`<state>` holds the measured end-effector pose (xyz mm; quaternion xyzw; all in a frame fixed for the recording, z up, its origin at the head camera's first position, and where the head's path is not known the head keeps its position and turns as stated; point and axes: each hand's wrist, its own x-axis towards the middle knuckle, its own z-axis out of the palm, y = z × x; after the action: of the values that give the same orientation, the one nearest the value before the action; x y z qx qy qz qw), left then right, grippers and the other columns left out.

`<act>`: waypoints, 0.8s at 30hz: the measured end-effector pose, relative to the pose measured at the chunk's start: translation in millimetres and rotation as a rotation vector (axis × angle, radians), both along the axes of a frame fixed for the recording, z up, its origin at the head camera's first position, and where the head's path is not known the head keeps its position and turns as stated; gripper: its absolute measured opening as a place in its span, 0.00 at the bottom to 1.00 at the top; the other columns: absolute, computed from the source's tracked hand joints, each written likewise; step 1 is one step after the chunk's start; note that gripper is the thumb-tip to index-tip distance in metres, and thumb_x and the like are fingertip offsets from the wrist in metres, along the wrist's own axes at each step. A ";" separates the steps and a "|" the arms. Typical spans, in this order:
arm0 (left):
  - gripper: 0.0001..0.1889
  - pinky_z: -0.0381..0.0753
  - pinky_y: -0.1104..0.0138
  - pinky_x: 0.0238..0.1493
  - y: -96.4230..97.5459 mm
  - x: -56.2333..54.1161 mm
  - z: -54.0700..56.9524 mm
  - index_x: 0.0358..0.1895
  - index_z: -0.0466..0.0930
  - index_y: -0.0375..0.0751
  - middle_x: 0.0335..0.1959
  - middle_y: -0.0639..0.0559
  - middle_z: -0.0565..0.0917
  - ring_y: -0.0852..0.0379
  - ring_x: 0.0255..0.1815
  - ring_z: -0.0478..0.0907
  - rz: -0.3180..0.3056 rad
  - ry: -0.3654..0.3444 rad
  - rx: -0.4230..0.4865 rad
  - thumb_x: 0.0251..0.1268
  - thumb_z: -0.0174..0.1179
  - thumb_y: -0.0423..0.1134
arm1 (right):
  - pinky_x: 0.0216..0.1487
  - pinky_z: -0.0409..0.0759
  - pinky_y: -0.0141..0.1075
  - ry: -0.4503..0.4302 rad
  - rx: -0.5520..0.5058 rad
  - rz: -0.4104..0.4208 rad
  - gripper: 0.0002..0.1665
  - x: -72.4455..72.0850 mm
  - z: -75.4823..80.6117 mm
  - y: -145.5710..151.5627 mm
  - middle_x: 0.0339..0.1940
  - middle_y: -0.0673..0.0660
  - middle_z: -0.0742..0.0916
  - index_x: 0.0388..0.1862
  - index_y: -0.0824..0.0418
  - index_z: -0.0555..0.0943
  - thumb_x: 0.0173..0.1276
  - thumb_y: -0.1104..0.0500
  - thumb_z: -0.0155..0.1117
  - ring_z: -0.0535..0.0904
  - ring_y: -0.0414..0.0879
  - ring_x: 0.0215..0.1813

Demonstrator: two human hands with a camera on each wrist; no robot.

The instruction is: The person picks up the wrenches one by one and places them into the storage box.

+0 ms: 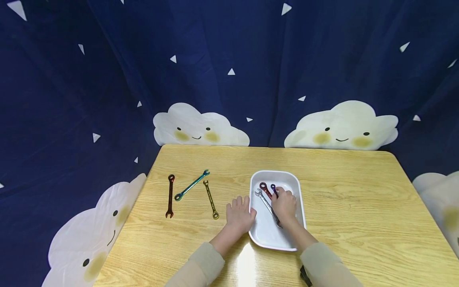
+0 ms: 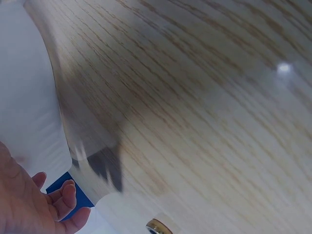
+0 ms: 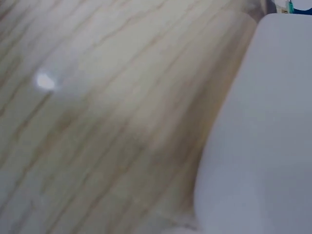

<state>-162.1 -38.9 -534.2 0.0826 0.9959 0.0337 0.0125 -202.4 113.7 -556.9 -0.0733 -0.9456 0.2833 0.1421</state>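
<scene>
In the head view a white tray holds a silver wrench, a red wrench and a small purple wrench. My right hand reaches inside and grips the purple wrench, covering its lower part and some of the red one. Against the tray's left wall is my left hand, fingers spread and thumb at the rim. The left wrist view shows that hand beside the white wall. The right wrist view has only the tray's outer side; my right hand is not seen there.
On the wooden table, left of the tray, lie a dark red wrench, a teal wrench and a yellow wrench. A dark blue curtain with clouds hangs behind the table's far edge.
</scene>
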 end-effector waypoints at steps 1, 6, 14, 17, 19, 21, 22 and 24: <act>0.18 0.67 0.57 0.39 -0.1 0.0 0.0 0.48 0.64 0.42 0.38 0.44 0.69 0.48 0.41 0.69 0.000 -0.001 0.000 0.61 0.41 0.50 | 0.35 0.71 0.54 0.001 0.011 0.014 0.15 0.5 2.7 0.9 0.31 0.70 0.82 0.42 0.66 0.81 0.55 0.61 0.61 0.77 0.67 0.31; 0.19 0.67 0.57 0.40 0.1 -0.5 0.8 0.49 0.64 0.42 0.38 0.44 0.69 0.48 0.41 0.68 0.001 -0.014 0.003 0.62 0.41 0.50 | 0.32 0.73 0.50 0.021 0.059 0.106 0.14 4.1 18.8 6.5 0.27 0.65 0.83 0.41 0.66 0.81 0.56 0.61 0.61 0.78 0.61 0.30; 0.18 0.67 0.57 0.39 0.1 -1.7 -0.4 0.48 0.63 0.42 0.38 0.44 0.69 0.48 0.40 0.68 0.002 -0.014 0.011 0.62 0.42 0.50 | 0.29 0.72 0.49 0.177 0.159 0.232 0.11 11.5 31.8 20.7 0.26 0.61 0.82 0.37 0.64 0.82 0.54 0.62 0.63 0.77 0.59 0.28; 0.18 0.67 0.57 0.39 0.2 -1.6 -0.3 0.47 0.64 0.42 0.37 0.45 0.69 0.48 0.40 0.68 0.003 -0.013 0.009 0.62 0.42 0.50 | 0.30 0.71 0.50 0.239 0.186 0.266 0.10 15.0 34.4 28.0 0.26 0.61 0.81 0.35 0.64 0.81 0.53 0.62 0.63 0.77 0.59 0.29; 0.18 0.67 0.57 0.39 0.5 -1.1 0.3 0.47 0.64 0.42 0.37 0.45 0.69 0.48 0.40 0.68 0.004 -0.017 0.007 0.62 0.42 0.50 | 0.31 0.71 0.49 0.267 0.202 0.279 0.09 17.4 36.5 33.5 0.26 0.60 0.81 0.34 0.63 0.81 0.54 0.61 0.63 0.76 0.58 0.29; 0.18 0.67 0.57 0.39 0.6 -0.7 0.7 0.48 0.64 0.42 0.38 0.45 0.69 0.48 0.40 0.68 0.004 -0.021 0.009 0.62 0.42 0.50 | 0.32 0.71 0.49 0.281 0.210 0.282 0.08 19.4 38.3 39.2 0.26 0.60 0.80 0.33 0.63 0.80 0.53 0.61 0.63 0.76 0.58 0.29; 0.18 0.67 0.57 0.39 0.7 -0.5 0.8 0.48 0.63 0.42 0.38 0.45 0.69 0.48 0.40 0.68 0.004 -0.022 0.009 0.62 0.42 0.50 | 0.32 0.71 0.49 0.283 0.216 0.279 0.09 20.1 38.7 42.2 0.26 0.60 0.80 0.33 0.63 0.80 0.54 0.61 0.63 0.76 0.58 0.30; 0.18 0.67 0.57 0.40 0.8 -0.4 1.1 0.48 0.63 0.41 0.38 0.45 0.69 0.48 0.40 0.68 0.002 -0.021 0.009 0.63 0.42 0.50 | 0.32 0.70 0.49 0.279 0.220 0.270 0.09 21.3 39.1 48.0 0.26 0.60 0.79 0.33 0.63 0.79 0.54 0.60 0.63 0.75 0.58 0.30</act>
<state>-162.5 -38.1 -533.1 0.0814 0.9957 0.0392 0.0226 -181.1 161.7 -517.8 0.1098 -0.9432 0.2024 0.2396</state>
